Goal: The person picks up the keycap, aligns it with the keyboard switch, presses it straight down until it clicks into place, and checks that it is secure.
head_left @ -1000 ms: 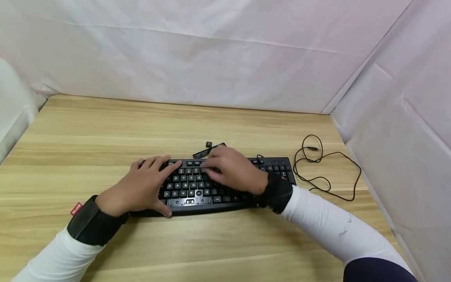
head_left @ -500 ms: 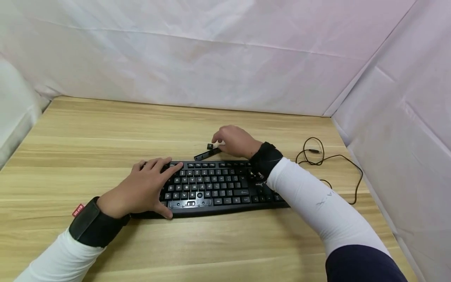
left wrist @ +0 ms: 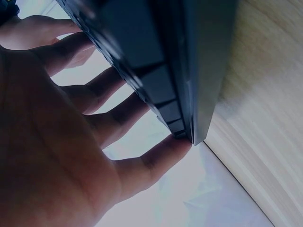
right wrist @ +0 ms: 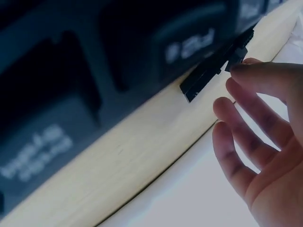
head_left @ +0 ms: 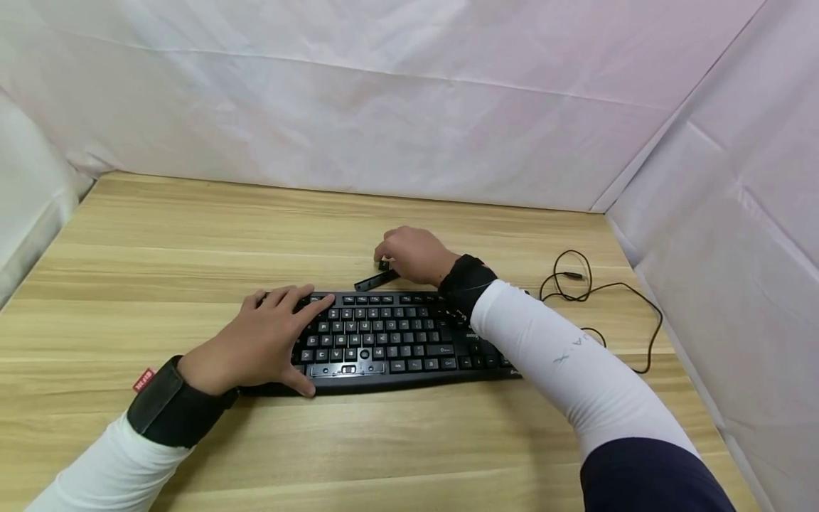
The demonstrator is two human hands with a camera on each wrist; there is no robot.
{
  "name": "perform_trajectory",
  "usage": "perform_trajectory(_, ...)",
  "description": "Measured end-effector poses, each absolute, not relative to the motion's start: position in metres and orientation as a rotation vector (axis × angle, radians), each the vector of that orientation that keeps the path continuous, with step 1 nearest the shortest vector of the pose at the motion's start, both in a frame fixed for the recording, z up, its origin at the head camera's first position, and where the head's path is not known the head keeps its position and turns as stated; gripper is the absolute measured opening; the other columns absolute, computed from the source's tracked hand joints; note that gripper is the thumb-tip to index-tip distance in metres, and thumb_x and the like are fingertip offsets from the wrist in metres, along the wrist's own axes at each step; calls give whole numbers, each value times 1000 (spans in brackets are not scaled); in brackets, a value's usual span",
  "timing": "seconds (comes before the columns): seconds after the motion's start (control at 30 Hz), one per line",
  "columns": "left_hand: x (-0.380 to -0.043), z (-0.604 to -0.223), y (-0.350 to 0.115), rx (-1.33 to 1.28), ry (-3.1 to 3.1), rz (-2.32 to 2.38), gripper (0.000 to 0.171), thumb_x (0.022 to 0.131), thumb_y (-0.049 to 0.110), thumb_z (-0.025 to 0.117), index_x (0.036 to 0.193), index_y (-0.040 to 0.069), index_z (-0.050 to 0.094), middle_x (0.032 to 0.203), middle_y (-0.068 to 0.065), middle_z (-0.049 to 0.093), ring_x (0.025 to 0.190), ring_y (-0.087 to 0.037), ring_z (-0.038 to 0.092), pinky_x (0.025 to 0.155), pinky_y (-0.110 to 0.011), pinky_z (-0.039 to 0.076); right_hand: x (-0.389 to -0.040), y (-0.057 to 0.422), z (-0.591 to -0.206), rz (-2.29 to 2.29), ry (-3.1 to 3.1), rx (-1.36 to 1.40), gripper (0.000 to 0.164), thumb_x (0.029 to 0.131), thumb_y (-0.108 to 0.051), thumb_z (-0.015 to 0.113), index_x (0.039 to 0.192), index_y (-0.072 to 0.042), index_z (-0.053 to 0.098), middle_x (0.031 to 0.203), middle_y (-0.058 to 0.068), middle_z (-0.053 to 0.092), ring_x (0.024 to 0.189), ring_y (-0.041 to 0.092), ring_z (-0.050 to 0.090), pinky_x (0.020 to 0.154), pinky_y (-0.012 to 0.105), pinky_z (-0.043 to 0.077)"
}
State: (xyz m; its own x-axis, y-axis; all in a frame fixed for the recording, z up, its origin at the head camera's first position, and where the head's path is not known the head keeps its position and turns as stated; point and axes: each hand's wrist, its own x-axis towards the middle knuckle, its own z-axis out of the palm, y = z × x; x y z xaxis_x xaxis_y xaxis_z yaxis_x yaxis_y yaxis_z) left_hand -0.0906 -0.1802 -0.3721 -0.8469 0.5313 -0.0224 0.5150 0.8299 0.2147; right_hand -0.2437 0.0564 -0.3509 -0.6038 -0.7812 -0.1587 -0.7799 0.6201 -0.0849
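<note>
A black keyboard (head_left: 384, 345) lies on the wooden table, with a bare strip along its front row where the spacebar sits. My left hand (head_left: 256, 341) is spread over its left end, thumb at the front edge and fingertips on the far side. In the left wrist view the fingers (left wrist: 128, 113) rest nearly straight against the keyboard's side. Behind the keyboard, my right hand (head_left: 416, 256) pinches a small black keycap (right wrist: 235, 60) between thumb and index finger. Right beside it lies the loose black spacebar (head_left: 374, 281), its far end hidden by this hand.
At the right, a thin black cable (head_left: 617, 286) lies in loose loops, with its plug (head_left: 571, 275) on the table. White cloth (head_left: 358, 107) hangs along the table's back edge and on both sides. My right forearm (head_left: 544, 348) crosses the keyboard's right part.
My right hand has moved from over the keys back beyond the keyboard, then slightly left onto the keycap. The left hand has kept its place.
</note>
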Motion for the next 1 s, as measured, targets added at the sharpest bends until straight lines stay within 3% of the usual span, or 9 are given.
perform_trajectory(0.7,-95,-372,-176,850,2916,299,129,43,83,65,146,12,35,142,-25,38,123,-41,36,90,-70,32,-244,57,-353,32,2698,-1286,15,87,-10,65,96,-17,74,97,0,71,84,13,59,71,33,53)
perform_trajectory(1.0,-96,-370,-176,867,2922,293,128,43,80,69,146,11,36,140,-26,40,121,-41,38,89,-70,33,-225,63,-340,-163,2688,-1334,14,86,-15,67,98,-14,74,98,0,71,87,12,60,76,33,53)
